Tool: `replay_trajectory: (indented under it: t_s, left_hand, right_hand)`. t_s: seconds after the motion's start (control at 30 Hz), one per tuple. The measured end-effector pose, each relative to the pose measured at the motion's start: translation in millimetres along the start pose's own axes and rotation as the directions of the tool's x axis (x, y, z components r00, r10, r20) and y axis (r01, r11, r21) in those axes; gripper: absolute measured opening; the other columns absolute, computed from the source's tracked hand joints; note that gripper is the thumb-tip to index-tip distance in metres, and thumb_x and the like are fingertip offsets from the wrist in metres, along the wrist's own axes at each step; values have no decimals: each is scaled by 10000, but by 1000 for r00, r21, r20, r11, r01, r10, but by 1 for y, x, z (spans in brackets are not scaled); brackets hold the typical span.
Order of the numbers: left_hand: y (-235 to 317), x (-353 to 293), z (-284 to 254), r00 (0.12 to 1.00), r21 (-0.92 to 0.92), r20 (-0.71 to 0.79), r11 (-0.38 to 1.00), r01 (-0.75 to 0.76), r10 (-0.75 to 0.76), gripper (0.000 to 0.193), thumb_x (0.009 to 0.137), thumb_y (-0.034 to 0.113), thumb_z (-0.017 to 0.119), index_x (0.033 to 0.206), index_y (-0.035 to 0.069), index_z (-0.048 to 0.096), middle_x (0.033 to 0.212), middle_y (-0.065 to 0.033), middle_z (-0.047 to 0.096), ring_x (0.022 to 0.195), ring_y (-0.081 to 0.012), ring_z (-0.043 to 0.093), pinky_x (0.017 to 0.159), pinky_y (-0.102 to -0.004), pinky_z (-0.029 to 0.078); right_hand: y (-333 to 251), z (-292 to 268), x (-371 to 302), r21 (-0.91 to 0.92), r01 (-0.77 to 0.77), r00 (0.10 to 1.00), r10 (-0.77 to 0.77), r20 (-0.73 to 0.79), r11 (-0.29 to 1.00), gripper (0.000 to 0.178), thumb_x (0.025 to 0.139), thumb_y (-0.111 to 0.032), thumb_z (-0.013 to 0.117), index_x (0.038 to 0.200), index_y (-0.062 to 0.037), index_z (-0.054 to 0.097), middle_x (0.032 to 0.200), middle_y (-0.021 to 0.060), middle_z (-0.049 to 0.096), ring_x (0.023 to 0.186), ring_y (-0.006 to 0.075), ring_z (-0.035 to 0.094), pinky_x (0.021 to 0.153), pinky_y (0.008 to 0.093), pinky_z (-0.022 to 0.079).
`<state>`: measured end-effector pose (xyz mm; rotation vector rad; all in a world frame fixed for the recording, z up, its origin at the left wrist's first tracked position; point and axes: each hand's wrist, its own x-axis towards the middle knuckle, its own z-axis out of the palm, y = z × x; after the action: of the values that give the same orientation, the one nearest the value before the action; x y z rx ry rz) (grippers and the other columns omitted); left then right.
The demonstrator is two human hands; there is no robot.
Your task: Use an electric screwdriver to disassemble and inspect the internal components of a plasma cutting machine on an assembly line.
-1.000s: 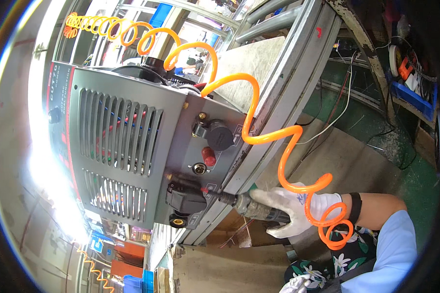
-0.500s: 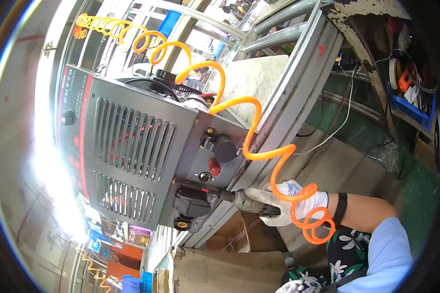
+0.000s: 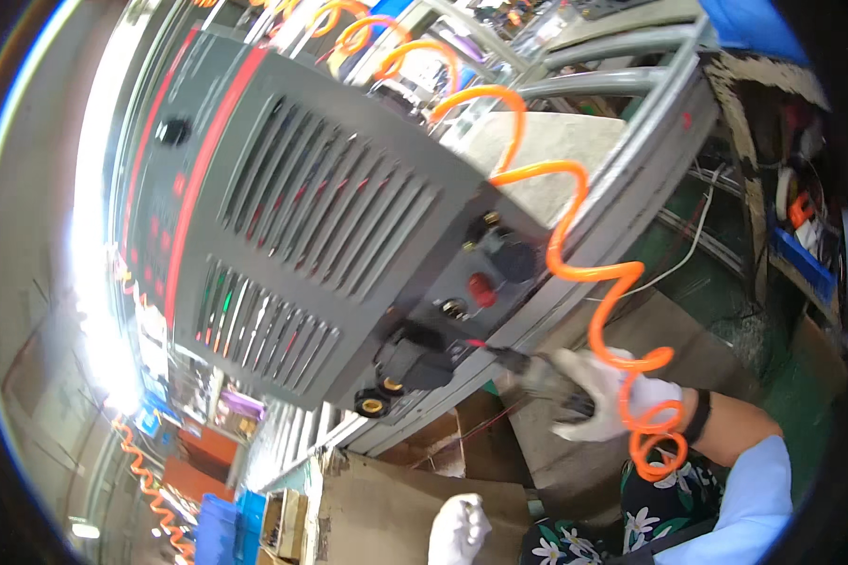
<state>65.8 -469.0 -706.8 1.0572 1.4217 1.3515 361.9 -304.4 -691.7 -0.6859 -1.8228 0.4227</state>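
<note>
My right hand, in a white glove, is closed around an air screwdriver. Its reddish tip points at the lower edge of the machine's end panel, beside a black fitting; contact cannot be made out in the blur. An orange coiled hose loops in front of the right wrist. The grey metal-cased machine has slotted vents, a red-striped front and a red connector on its end panel. My left hand, also gloved, is raised low in view with fingers curled; whatever they hold is hidden.
The machine stands on a metal roller conveyor. Cardboard lies below, near the left hand. Blue bins are at the lower left, and another blue bin with tools sits on a shelf at the right.
My view has shifted, so the machine looks larger and tilted. The screwdriver tip has drawn slightly back from the panel. My left hand has risen further into view.
</note>
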Motion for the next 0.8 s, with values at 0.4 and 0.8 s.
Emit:
replay_trajectory:
  t_s: [0.4,0.8]
  left_hand:
    - [18,42,31,988,-468,109,871,150,-112,357,997,296,480,1102,-39,543,615,12,479,480,-56,346,518,-228,334]
    - [17,44,11,989,-374,57,916,149,-137,340,944,251,548,1106,-47,544,744,-69,623,446,-52,371,505,-202,363]
  right_hand:
    - [-47,19,-112,-3,-207,770,164,616,978,873,701,-547,732,1364,-62,439,821,137,642,650,302,642,576,372,518]
    - [-36,13,-91,-57,-30,762,60,644,998,833,676,-531,740,1351,-119,480,738,108,632,568,273,630,496,360,525]
